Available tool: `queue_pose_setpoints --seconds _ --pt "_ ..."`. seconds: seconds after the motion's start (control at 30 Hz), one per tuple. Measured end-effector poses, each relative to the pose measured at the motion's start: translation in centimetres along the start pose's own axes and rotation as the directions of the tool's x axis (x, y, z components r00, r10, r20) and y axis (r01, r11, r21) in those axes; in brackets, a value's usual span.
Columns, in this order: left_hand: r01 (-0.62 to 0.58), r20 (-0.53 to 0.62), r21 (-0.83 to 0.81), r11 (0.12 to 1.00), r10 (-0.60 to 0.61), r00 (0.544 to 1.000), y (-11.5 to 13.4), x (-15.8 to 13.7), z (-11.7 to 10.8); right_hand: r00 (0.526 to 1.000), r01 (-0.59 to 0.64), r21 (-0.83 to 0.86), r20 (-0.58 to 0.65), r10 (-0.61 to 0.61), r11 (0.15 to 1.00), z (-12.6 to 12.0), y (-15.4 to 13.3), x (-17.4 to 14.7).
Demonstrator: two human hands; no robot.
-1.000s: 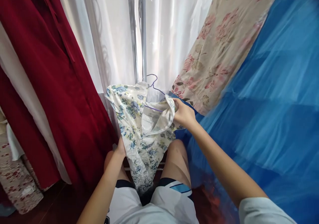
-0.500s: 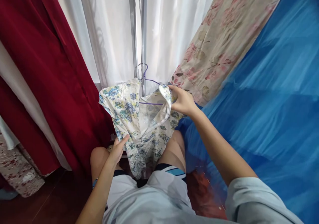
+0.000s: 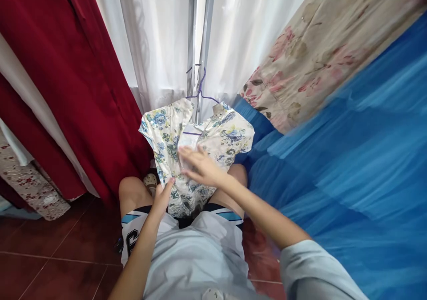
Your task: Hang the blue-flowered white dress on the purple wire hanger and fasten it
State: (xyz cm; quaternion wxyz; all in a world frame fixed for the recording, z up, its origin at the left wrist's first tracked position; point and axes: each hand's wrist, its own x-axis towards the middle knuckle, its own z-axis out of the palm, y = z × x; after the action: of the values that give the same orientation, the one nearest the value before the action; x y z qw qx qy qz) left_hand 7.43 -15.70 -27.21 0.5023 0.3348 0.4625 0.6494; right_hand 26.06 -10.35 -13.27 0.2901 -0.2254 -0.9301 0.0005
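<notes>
A white blouse (image 3: pixel 233 133) with blue and yellow flowers hangs in front of my knees on a purple clothes hanger (image 3: pixel 201 86). Its short sleeves are spread to both sides, and the hanger's lower bar shows in the neck opening. My left hand (image 3: pixel 163 195) grips the blouse's left side edge, thumb on top of the cloth. Over the middle of the front lies my right hand (image 3: pixel 200 164), fingers stretched out and slightly blurred; whether it presses on the cloth I cannot tell.
Metal poles (image 3: pixel 196 38) rise behind the hanger before a white curtain (image 3: pixel 160 38). Dark red cloth (image 3: pixel 76 91) hangs on the left. At the right are a beige floral cloth (image 3: pixel 300 60) and blue tulle (image 3: pixel 350 171). Red tiles (image 3: pixel 66 246) cover the floor.
My right hand has let go of the blouse's right neckline and moved left and down over its front. The right shoulder now lies spread over the hanger. My left hand keeps its hold.
</notes>
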Motion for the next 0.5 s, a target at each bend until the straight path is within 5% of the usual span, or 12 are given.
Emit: queue_pose_setpoints --seconds 0.07,0.13,0.17,0.27,0.3,0.37,0.5 --pt "-0.022 0.015 0.039 0.999 0.022 1.0 0.0 -0.2 0.2 0.994 0.096 0.178 -0.069 -0.085 0.979 2.6 -1.1 -0.5" --pt "-0.054 0.01 0.077 0.996 0.053 0.999 0.0 -0.6 0.4 0.954 0.005 0.328 -0.286 0.094 0.945 5.1 -2.6 -2.0" --pt "-0.062 0.003 0.098 0.993 0.062 0.998 -0.1 -0.8 0.5 0.877 -0.101 0.399 -0.398 0.271 0.911 6.4 -3.5 -3.1" --pt "-0.074 0.0 0.155 0.985 0.075 0.997 -0.3 -1.8 0.9 0.451 -0.403 0.613 -0.513 0.731 0.679 10.2 -5.8 -6.7" --pt "-0.085 0.009 0.176 0.981 0.085 0.996 -0.3 -2.1 1.1 0.4 -0.432 0.678 -0.447 0.8 0.595 11.2 -6.3 -7.7" --pt "-0.12 0.048 0.214 0.97 0.112 0.993 -0.3 -2.7 1.3 0.437 -0.437 0.766 -0.276 0.856 0.471 12.4 -6.5 -9.0" --pt "-0.161 0.099 0.252 0.954 0.14 0.985 -0.1 -3.2 1.2 0.668 -0.438 0.788 -0.037 0.743 0.433 11.0 -5.1 -8.9"
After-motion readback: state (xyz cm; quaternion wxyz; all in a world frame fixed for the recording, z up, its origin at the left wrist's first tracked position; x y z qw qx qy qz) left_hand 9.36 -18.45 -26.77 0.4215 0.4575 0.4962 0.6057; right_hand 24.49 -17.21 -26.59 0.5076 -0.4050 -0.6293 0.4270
